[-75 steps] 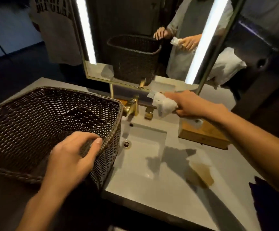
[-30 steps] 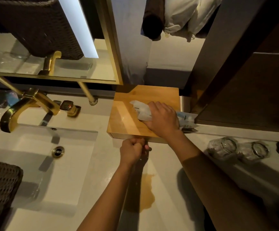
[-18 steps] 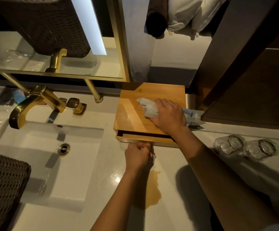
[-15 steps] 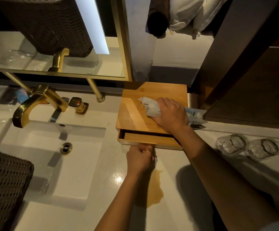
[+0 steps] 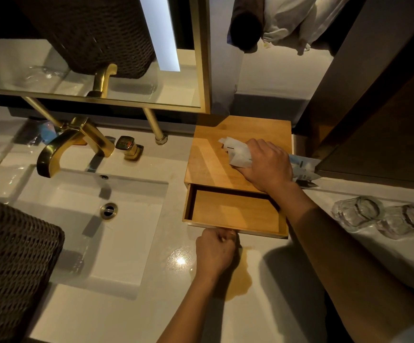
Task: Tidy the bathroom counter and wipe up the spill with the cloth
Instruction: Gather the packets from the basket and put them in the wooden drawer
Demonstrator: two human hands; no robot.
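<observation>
A bamboo box [image 5: 210, 154] stands at the back of the white counter [image 5: 116, 315]. Its drawer [image 5: 235, 212] is pulled out towards me and looks empty. My left hand [image 5: 214, 252] is closed on the drawer's front edge. My right hand [image 5: 266, 164] rests on the box's top, gripping a bundle of white sachet packets [image 5: 236, 152]; their ends stick out on both sides of the hand. A brownish spill [image 5: 240, 280] lies on the counter just in front of the drawer, partly under my left hand. No cloth is in view.
A white sink [image 5: 126, 219] with a gold tap [image 5: 72, 144] lies to the left. A dark woven basket [image 5: 10, 263] sits at the near left. Two clear glasses [image 5: 384, 216] lie on the counter at the right. A gold-framed mirror [image 5: 89, 58] stands behind.
My left hand has pulled the drawer out of the bamboo box, from a narrow gap to well open. My right hand has stayed on the box's top with the packets.
</observation>
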